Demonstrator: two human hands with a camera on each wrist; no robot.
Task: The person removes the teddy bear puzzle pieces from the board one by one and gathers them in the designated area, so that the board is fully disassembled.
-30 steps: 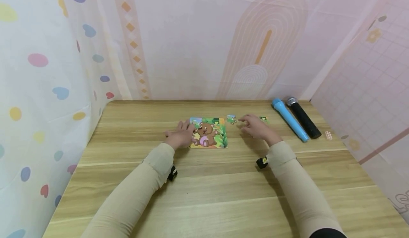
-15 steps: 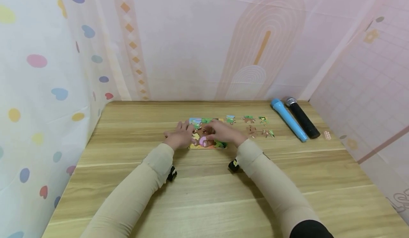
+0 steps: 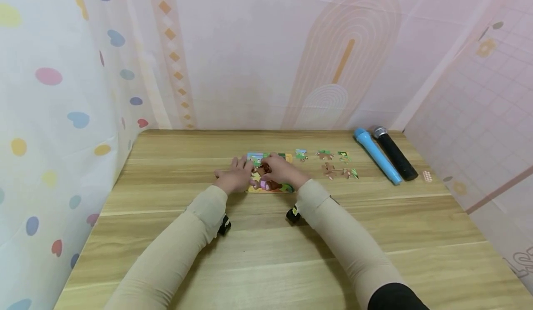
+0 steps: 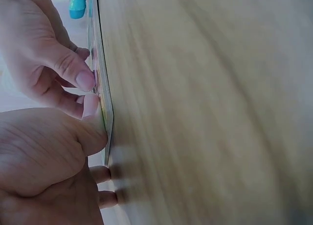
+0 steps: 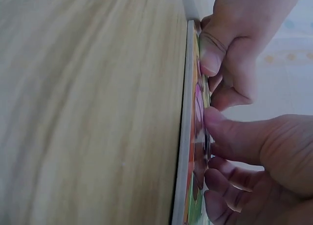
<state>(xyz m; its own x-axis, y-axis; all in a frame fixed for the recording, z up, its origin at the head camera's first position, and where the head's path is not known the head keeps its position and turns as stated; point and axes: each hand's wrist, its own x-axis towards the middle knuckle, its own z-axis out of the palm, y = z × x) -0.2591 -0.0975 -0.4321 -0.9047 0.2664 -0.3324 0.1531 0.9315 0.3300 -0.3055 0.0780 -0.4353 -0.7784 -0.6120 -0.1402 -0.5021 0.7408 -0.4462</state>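
Observation:
A bear jigsaw puzzle board (image 3: 259, 190) lies flat on the wooden table in the head view. My left hand (image 3: 235, 177) rests at its left edge, fingers spread, and its thumb (image 5: 211, 61) presses the board in the right wrist view. Over the middle of the board is my right hand (image 3: 284, 169), its thumb and fingers bent together. A thin puzzle piece (image 5: 207, 141) seems to be pinched there, mostly hidden by the fingers. Loose puzzle pieces lie to the right, among them a blue-green one (image 3: 301, 154) and a brown one (image 3: 328, 170).
A blue microphone (image 3: 376, 156) and a black microphone (image 3: 395, 155) lie side by side at the back right. Near them is a small card with pink dots (image 3: 427, 176). A patterned cloth (image 3: 233, 69) hangs behind the table (image 3: 266, 263).
My right hand has moved left from the loose pieces to the board, then slightly farther left over it. More loose pieces show where it was. My left hand stays in place.

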